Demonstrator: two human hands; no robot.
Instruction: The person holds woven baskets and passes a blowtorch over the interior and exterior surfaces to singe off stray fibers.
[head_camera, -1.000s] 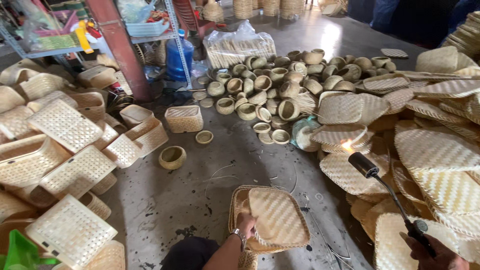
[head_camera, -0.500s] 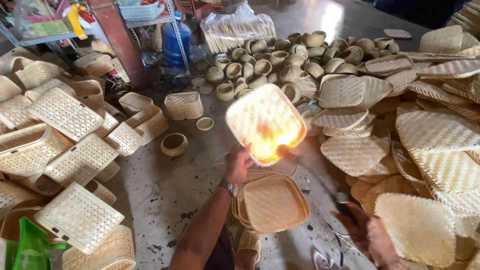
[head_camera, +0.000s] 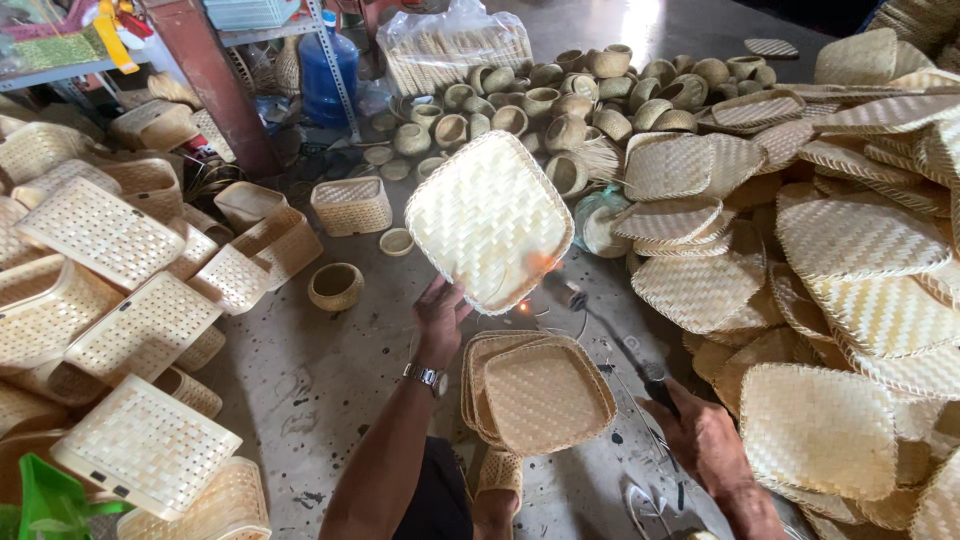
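The left hand (head_camera: 440, 315) grips a raised woven tray (head_camera: 490, 220) by its edge; the right hand (head_camera: 705, 435) seems closed around a half-hidden torch (head_camera: 610, 330).

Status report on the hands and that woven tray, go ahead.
Left hand holds pale square woven bamboo tray up by its lower edge. Right hand grips black torch handle, small flame at tray's rim. Stack of woven trays below.
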